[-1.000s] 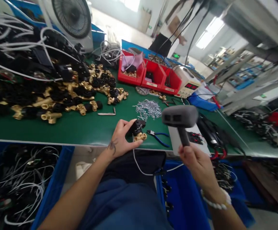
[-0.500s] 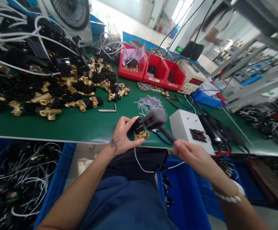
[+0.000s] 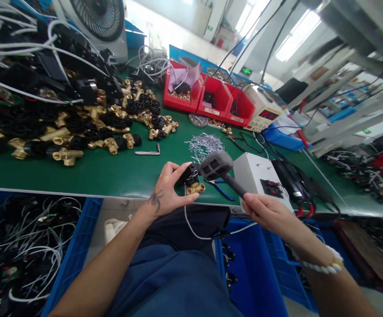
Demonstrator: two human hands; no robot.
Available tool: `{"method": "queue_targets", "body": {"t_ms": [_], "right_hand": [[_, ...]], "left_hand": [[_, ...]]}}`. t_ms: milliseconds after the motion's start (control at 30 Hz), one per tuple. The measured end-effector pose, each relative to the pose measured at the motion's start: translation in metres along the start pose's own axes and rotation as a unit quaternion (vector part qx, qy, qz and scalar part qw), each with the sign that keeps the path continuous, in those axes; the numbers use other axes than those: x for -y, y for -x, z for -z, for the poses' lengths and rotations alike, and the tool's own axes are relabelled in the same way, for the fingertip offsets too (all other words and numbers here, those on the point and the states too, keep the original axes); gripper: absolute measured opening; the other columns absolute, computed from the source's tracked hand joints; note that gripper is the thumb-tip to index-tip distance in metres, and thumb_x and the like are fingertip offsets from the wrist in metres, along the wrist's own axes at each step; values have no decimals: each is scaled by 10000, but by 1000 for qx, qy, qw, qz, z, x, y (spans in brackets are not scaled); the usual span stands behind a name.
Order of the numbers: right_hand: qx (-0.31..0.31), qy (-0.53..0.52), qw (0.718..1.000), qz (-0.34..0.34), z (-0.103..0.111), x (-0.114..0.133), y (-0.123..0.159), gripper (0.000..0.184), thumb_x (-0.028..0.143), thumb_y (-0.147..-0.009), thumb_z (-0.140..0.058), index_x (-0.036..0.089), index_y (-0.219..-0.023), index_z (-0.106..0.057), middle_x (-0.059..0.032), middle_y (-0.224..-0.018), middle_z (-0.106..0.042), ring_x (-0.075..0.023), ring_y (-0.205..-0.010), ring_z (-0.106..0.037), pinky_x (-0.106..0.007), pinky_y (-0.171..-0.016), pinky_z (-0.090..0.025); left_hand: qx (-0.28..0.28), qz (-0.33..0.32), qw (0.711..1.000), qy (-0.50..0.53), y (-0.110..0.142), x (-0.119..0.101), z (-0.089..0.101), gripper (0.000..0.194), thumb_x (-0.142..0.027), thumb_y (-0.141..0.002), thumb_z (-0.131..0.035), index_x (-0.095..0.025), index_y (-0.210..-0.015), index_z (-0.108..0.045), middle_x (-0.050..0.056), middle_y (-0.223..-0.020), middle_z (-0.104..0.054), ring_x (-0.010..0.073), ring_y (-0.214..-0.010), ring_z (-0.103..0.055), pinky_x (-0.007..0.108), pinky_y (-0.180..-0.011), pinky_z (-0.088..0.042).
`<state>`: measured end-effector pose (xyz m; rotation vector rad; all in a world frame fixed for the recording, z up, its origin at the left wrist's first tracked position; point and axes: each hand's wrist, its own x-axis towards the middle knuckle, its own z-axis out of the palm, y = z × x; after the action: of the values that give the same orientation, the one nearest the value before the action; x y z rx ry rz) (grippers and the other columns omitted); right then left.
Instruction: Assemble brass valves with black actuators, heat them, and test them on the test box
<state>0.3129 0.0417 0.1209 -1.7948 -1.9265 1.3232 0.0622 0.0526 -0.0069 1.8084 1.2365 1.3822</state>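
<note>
- The black-and-brass fitting (image 3: 195, 189) is located at the near edge of the tabletop (image 3: 132, 176) — steadied by the left hand (image 3: 169, 187), thumb and fingers curved widely around it.
- The mallet (image 3: 216, 165) is gripped by its handle in the closed right hand (image 3: 264, 210); its head is held beside the fitting — contact cannot be determined.
- Blue-handled pliers (image 3: 225, 192) are placed near the same edge, partly hidden by the mallet.

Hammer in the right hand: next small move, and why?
Probably a light tap on the fitting: the right hand holds the hammer by its handle, head close beside the fitting's black part, and the left hand grips the fitting near the table edge.
</note>
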Motion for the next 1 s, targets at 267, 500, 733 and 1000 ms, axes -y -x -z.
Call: {"method": "queue_targets", "body": {"t_ms": [267,500,733,1000], "right_hand": [[-67,-58,995,43,2,7,5,665,814,-832,-465,182,-628,-483,39,-440,-328,-72,-383,-261,-227,-377,-167],[-132,-96,984,70,1,7,9,628,790,-866,-442,191,-679,-481,59,-422,-277,-71,-374,-213,-228,-379,-150],[16,30,999,37,-12,-5,-4,645,773,-844,-499,166,-627,-474,19,-533,-380,-74,-459,-316,-222,-410,-214],[-128,-28,974,185,-31,30,-41,296,439,-866,-674,165,-978,-666,10,-693,-546,-112,-618,-498,-252,-589,-392]], "left_hand": [[3,3,1000,-4,0,-1,0,723,-383,-740,-742,-163,-1391,-516,52,-1051,-464,190,-987,-501,368,-919,-493],[4,3,1000,3,0,1,-1,726,-408,-735,-746,-179,-1386,-521,57,-1044,-466,198,-972,-501,384,-895,-507],[-18,-2,1000,-14,1,0,-1,713,-359,-739,-758,-169,-1381,-512,52,-1043,-466,176,-954,-507,333,-853,-513],[8,-5,999,-31,1,0,-1,732,-396,-720,-748,-207,-1383,-502,70,-1113,-488,219,-1049,-516,403,-944,-507]]}}
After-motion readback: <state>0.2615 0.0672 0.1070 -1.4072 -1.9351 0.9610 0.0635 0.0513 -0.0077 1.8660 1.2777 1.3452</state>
